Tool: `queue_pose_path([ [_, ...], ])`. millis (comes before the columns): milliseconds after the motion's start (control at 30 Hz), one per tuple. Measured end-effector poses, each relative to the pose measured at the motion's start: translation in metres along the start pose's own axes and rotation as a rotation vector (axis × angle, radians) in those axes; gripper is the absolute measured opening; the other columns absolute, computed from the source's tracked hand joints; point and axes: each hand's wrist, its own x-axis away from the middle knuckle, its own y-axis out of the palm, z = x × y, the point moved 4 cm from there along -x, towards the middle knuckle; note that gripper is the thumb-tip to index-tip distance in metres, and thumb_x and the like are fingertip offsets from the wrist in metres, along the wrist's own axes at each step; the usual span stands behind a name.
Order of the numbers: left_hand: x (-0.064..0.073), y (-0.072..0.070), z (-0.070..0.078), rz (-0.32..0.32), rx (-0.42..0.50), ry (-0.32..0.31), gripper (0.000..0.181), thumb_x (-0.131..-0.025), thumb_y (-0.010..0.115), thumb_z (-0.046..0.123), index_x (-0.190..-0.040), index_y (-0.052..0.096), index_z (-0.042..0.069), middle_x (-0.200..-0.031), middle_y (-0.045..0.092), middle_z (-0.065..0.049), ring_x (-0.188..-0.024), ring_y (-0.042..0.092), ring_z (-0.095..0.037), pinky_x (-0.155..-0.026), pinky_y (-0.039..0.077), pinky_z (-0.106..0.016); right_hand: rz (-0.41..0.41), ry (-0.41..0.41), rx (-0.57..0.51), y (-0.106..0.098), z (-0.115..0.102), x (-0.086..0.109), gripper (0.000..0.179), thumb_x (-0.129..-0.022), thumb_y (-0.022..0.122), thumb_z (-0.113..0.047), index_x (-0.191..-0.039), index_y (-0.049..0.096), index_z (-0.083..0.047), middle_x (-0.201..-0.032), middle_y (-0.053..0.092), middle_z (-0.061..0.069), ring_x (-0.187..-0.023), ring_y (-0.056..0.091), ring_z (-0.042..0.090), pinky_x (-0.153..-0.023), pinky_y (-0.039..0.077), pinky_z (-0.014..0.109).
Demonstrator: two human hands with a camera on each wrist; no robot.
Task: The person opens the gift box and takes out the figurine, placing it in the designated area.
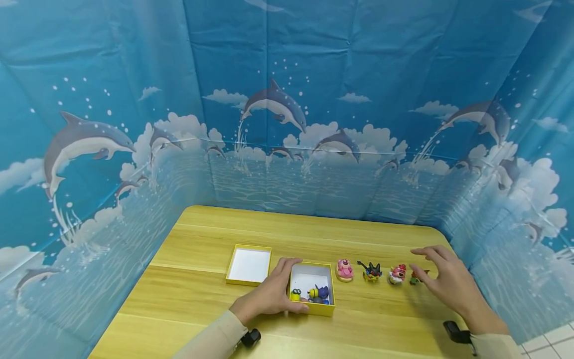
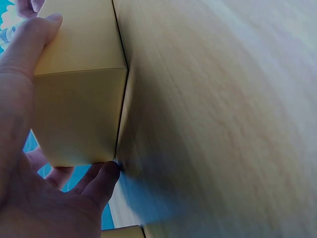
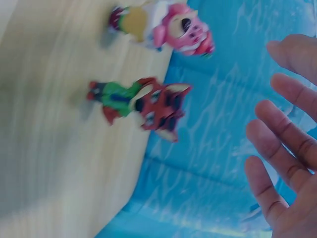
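Observation:
My left hand (image 1: 271,290) grips the open yellow box (image 1: 321,309) at its left side, thumb on the front wall and fingers at the back. In the left wrist view, thumb and fingers span the box (image 2: 81,116). Inside it lie a yellow figurine with big eyes (image 1: 295,294), a purple-and-yellow figurine (image 1: 319,292) and other partly hidden pieces. My right hand (image 1: 452,283) hovers with spread fingers close to the fox figurine (image 1: 413,279). The right wrist view shows this fox figurine (image 3: 119,98) upright in a green top, apart from the fingers.
A row of figurines stands right of the box: a pink bear (image 1: 344,270), a black-eared one (image 1: 372,272) and a pink bear with a red top (image 1: 397,274). The white-lined box lid (image 1: 249,266) lies to the left. A dolphin-print curtain (image 1: 287,174) borders the wooden table (image 1: 188,279).

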Motion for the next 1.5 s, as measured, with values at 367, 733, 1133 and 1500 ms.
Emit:
queue_pose_path([
  [367,0.0,0.004,0.0,-0.005,0.0,0.001,0.127,-0.088,0.1,0.064,-0.184,0.028,0.019,-0.179,0.04,-0.011,-0.15,0.06,-0.03,-0.126,0.056,-0.055,-0.008,-0.148,-0.017,-0.005,-0.044,-0.027,0.036,-0.107,0.089,-0.04,-0.129,0.084,-0.012,-0.118,0.08,0.012,-0.091,0.074,0.029,-0.068,0.058,0.042],
  [733,0.001,0.006,-0.001,-0.009,-0.003,-0.004,0.129,-0.088,0.102,0.061,-0.184,0.027,0.018,-0.18,0.039,-0.012,-0.155,0.058,-0.033,-0.128,0.054,-0.057,-0.155,-0.202,-0.015,0.017,-0.098,-0.05,0.054,-0.087,0.105,-0.02,-0.136,0.082,-0.015,-0.123,0.08,0.006,-0.105,0.079,0.027,-0.086,0.067,0.056],
  [1133,0.001,0.006,0.001,-0.014,-0.025,0.009,0.131,-0.087,0.102,0.063,-0.184,0.027,0.017,-0.177,0.04,-0.013,-0.146,0.062,-0.029,-0.123,0.058,-0.052,-0.451,-0.253,-0.169,0.058,-0.154,-0.078,0.046,-0.104,0.092,-0.03,-0.146,0.079,-0.018,-0.132,0.079,0.004,-0.113,0.079,0.024,-0.098,0.068,0.051],
  [1500,-0.001,0.0,0.003,-0.036,-0.049,0.026,0.128,-0.09,0.099,0.065,-0.183,0.026,0.016,-0.179,0.038,-0.013,-0.145,0.06,-0.026,-0.122,0.058,-0.049,-0.846,-0.253,-0.325,0.1,-0.187,-0.09,0.048,-0.103,0.094,-0.031,-0.146,0.08,-0.014,-0.135,0.079,0.007,-0.111,0.078,0.021,-0.091,0.066,0.034],
])
